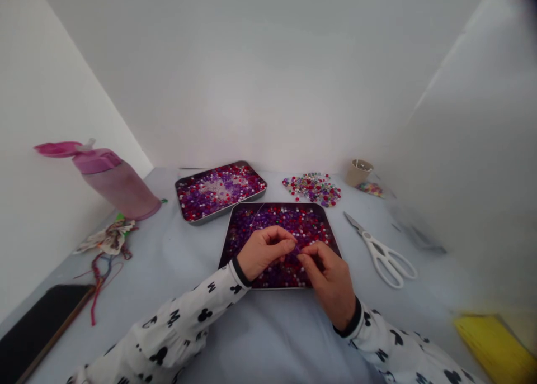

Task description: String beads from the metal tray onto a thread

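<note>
A metal tray (229, 233) full of purple, red and white beads lies in front of me. Both hands hover over it, fingertips almost meeting. My left hand (266, 251) is closed in a pinch, and a thin thread (257, 216) rises from it toward the tray's far edge. My right hand (329, 280) is also pinched, at a small purple bead between the two hands, too small to see clearly. A second tray (260, 194) of similar beads sits behind and to the left.
A pink water bottle (113, 183) stands at the left, with a bundle of coloured threads (108, 241) and a dark phone (37, 331) nearer me. White scissors (384, 252), a pile of mixed beads (312, 188), a small cup (358, 172) and a yellow object (497, 347) lie to the right.
</note>
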`<state>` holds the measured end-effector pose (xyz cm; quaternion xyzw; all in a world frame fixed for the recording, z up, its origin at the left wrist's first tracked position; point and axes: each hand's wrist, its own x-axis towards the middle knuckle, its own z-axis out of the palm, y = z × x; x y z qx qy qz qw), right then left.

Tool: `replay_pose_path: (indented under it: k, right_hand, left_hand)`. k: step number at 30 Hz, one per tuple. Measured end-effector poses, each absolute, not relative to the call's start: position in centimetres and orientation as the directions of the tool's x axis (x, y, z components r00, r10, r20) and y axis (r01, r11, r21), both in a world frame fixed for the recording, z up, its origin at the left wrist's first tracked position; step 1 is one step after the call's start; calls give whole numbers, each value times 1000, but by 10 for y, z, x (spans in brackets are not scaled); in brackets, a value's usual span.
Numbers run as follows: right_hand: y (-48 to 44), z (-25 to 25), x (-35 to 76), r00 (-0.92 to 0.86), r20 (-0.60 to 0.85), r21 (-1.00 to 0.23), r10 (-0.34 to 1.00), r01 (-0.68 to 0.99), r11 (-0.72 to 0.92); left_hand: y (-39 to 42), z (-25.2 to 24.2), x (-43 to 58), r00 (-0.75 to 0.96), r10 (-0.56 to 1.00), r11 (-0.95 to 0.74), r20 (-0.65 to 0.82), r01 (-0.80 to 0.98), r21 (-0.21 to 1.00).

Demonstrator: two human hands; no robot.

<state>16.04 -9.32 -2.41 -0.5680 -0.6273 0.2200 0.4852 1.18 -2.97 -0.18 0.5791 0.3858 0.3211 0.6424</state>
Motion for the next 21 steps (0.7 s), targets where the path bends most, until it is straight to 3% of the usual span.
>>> replay_pose_path:
  k: [8, 14, 21]
  right_hand:
    - [-94, -20, 161, 116, 359, -819, 926, 515, 254]
    - [-96, -18, 162, 159, 336, -853, 929, 470, 228]
    - [-96, -18, 162, 121, 366, -843, 923, 462, 274]
  left_hand:
    - [-37, 6, 14, 376, 922, -154, 92, 140, 978]
    - [-31, 6, 11, 242, 965, -121, 98, 83, 989]
    - [-36, 6, 13, 362, 929, -106, 76, 64, 992]
